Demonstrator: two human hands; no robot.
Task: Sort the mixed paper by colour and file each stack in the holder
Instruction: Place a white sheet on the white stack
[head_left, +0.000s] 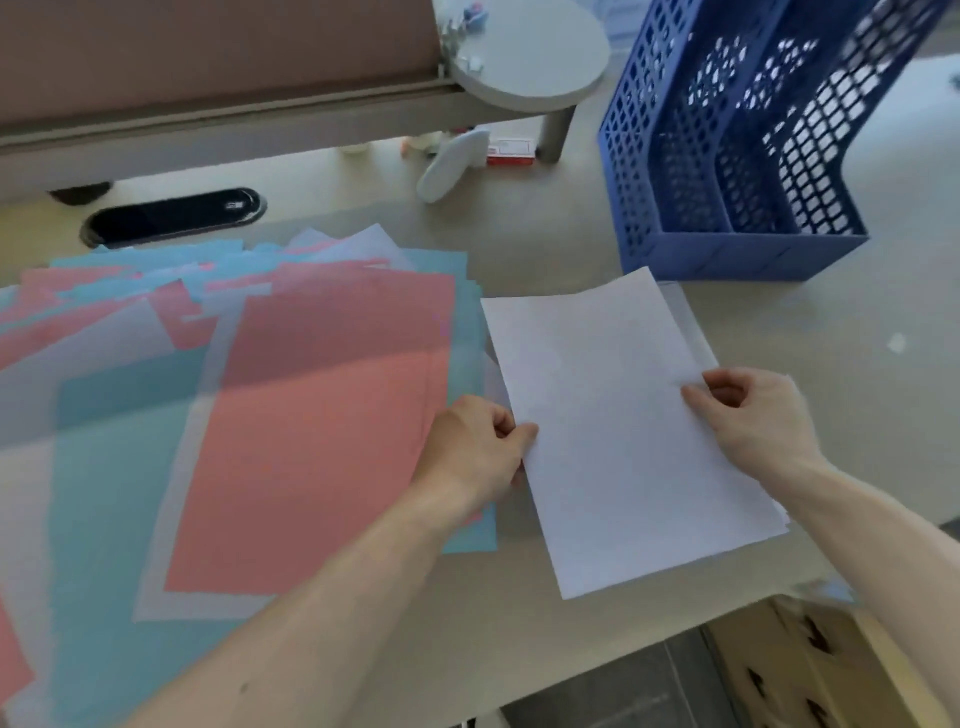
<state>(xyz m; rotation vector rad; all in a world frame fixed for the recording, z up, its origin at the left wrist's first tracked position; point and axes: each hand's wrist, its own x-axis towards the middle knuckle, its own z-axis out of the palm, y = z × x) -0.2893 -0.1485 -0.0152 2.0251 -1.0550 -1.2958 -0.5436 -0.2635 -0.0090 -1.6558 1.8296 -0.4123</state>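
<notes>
A stack of white paper (613, 436) lies on the desk in front of me, slightly fanned at its right edge. My left hand (475, 449) pinches its left edge between thumb and fingers. At the right edge my right hand (753, 418) pinches the stack the same way. To the left spreads a mixed pile of pink, blue and white sheets (218, 415), with a pink sheet (322, 457) on top. The blue mesh file holder (727, 171) stands at the back right, and the compartments I can see hold no paper.
A black cable grommet (174, 215) sits in the desk behind the pile. A round grey shelf (530, 57) on a leg stands at the back, with a white object (449, 166) and a red-and-white box (511, 153) beneath it. Cardboard boxes (810, 670) lie below the desk's front right edge.
</notes>
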